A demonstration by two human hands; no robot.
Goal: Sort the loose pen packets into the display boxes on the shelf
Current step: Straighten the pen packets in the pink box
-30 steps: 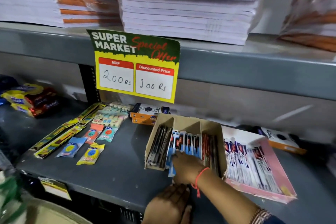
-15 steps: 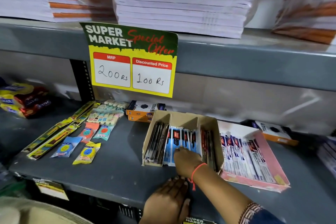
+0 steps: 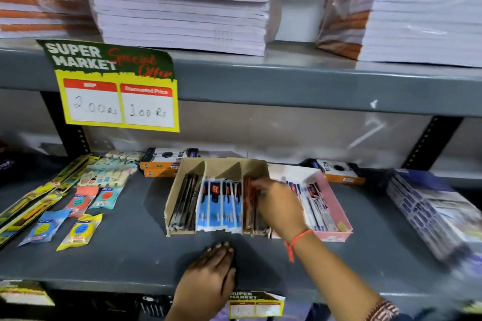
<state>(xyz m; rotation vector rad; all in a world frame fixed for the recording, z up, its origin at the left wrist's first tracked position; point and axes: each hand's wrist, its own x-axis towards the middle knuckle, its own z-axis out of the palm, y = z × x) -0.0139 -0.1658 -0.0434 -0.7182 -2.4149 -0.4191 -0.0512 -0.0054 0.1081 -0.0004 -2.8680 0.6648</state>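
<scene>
Brown three-slot display box (image 3: 224, 164) on my shelf: dark packets (image 3: 185, 200) left, blue packets (image 3: 221, 206) middle, red packets (image 3: 249, 206) right.

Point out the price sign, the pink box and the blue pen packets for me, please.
price sign (image 3: 114, 88): head view, its yellow middle.
pink box (image 3: 336, 206): head view, its right wall.
blue pen packets (image 3: 221, 206): head view, middle compartment, packet fronts.

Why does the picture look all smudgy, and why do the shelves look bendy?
In the head view, the right hand and the packs at the far right are smeared by motion blur; the price sign has soft lettering; the wide-angle lens bows the upper shelf edge; the left hand casts a faint shadow.
</scene>
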